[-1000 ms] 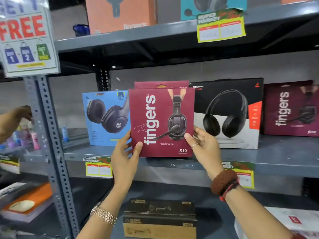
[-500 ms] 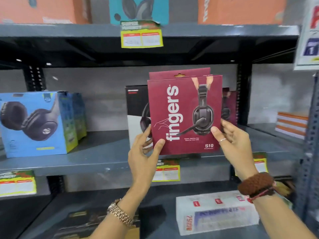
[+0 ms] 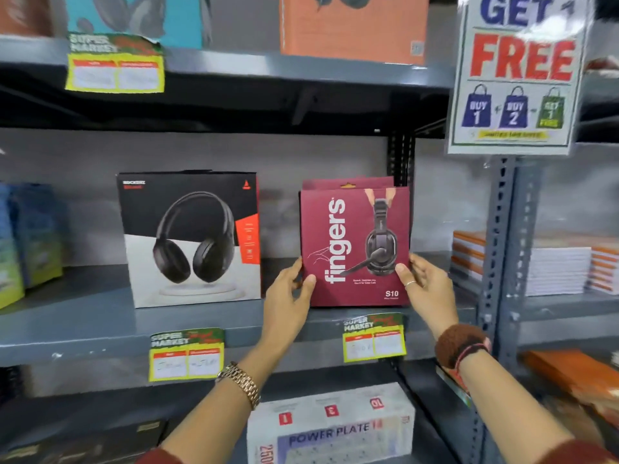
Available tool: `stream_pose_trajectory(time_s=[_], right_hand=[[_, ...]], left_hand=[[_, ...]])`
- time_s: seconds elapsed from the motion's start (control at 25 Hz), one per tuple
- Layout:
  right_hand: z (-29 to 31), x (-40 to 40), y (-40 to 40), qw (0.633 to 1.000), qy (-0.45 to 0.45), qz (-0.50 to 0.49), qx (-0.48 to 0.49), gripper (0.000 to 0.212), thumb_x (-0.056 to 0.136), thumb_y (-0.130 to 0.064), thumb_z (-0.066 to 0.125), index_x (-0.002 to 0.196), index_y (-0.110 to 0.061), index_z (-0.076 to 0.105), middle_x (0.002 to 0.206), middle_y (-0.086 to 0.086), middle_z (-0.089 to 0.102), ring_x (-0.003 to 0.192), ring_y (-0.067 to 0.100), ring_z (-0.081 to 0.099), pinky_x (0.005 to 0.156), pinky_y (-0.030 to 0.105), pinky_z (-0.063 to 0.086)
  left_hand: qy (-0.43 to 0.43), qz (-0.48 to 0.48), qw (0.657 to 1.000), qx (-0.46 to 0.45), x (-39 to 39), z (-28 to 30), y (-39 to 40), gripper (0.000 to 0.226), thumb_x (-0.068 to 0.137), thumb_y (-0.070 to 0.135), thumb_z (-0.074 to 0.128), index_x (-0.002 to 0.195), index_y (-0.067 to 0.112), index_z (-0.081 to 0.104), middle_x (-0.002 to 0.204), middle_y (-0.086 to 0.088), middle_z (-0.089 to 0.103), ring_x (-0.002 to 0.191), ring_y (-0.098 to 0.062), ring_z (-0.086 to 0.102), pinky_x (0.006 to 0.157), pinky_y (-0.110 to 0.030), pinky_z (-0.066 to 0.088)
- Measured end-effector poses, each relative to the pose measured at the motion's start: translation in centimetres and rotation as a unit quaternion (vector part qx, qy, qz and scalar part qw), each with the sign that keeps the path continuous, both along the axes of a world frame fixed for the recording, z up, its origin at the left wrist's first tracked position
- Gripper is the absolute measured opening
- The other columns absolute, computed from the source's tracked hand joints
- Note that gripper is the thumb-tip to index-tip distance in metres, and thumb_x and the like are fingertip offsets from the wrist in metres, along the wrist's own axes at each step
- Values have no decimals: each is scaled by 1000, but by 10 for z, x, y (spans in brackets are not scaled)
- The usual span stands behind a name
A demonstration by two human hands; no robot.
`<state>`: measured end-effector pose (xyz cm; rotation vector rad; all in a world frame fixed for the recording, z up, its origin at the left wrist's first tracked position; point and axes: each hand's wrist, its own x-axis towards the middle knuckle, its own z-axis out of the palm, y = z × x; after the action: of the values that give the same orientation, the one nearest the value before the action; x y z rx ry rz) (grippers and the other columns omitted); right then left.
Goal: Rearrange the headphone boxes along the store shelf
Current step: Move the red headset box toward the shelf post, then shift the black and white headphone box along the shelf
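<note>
A maroon "fingers" headphone box stands upright at the right end of the grey middle shelf, its base at the shelf surface. Behind it the top of a second maroon box shows. My left hand grips its lower left edge and my right hand grips its lower right edge. A black-and-white headphone box stands to its left with a gap between them. A blue headphone box sits at the far left edge.
A dark shelf upright stands just behind the maroon box on the right. A "GET 1 FREE" sign hangs upper right. Orange-and-white stacks fill the adjoining shelf. An orange box sits above; a "POWER PLATE" box lies below.
Both hands have carried the maroon boxes to the right, past the black-and-white box, and lowered them to the shelf's right end. The view has swung right with them.
</note>
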<state>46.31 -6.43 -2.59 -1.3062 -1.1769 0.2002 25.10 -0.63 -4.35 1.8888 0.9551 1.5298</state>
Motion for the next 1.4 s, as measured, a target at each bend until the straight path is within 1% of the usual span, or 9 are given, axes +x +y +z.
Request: stream_pose_trajectory(time_s=[0.24,0.36,0.52,0.72,1.0,1.12,1.2,1.28,1.4], right_hand=[[-4,24,40,999,29,21,-37,50,91,-24,51,139,-12,40,139,12,50,131,26,45,110,42,36],[-4,27,46,995,83,45,-43,57,91,-46,42,142,-19,35,147,5,42,136,23,38,113,45,30],[-7,30,45,980,150,98,-82,73,83,-69,27,142,-27,32,149,-2,37,138,19,34,116,45,24],[-10,30,49,983,83,115,-114,105,58,-91,19,145,-33,25,154,-4,30,141,17,28,118,47,19],[-7,25,45,984,34,102,-145,88,74,-77,12,147,-29,19,155,-1,26,143,20,24,118,44,15],[-11,26,44,986,32,96,-135,98,66,-87,14,146,-30,24,153,0,33,140,21,30,117,47,19],[-13,25,42,991,66,81,-81,84,77,-78,20,144,-29,28,152,-1,35,139,19,32,117,44,21],[-13,21,37,992,123,33,22,59,92,-55,27,142,-23,36,149,-1,39,137,17,35,116,39,24],[-10,-3,29,965,167,-52,197,35,94,-35,39,124,-23,52,132,4,56,121,16,51,107,38,39]], left_hand=[[9,-2,998,-54,22,-1,24,46,93,45,42,135,26,44,133,4,55,111,-14,58,98,-38,49],[-30,-43,989,-139,26,11,24,41,91,57,30,120,36,50,135,7,54,117,-11,51,107,-43,40],[-60,-107,965,-230,25,23,24,69,90,62,12,143,23,33,149,3,37,141,-23,32,112,-42,29],[-54,-111,964,-235,22,21,25,74,87,64,6,146,23,24,156,-1,27,143,-24,27,116,-42,23],[-33,-106,970,-218,25,23,19,64,93,55,6,145,24,27,153,-3,33,142,-23,29,116,-41,21],[-42,-69,975,-207,24,15,23,65,92,58,11,144,24,29,153,-2,33,142,-22,29,118,-44,20],[-80,-34,984,-155,15,7,18,60,93,56,21,144,25,30,153,2,32,142,-19,28,118,-40,22],[-124,1,991,-57,-7,2,10,50,96,47,30,140,26,37,149,7,37,139,-12,33,116,-34,24],[-188,87,976,69,-61,9,1,36,98,30,36,131,21,49,139,6,50,130,-9,44,110,-27,32]])
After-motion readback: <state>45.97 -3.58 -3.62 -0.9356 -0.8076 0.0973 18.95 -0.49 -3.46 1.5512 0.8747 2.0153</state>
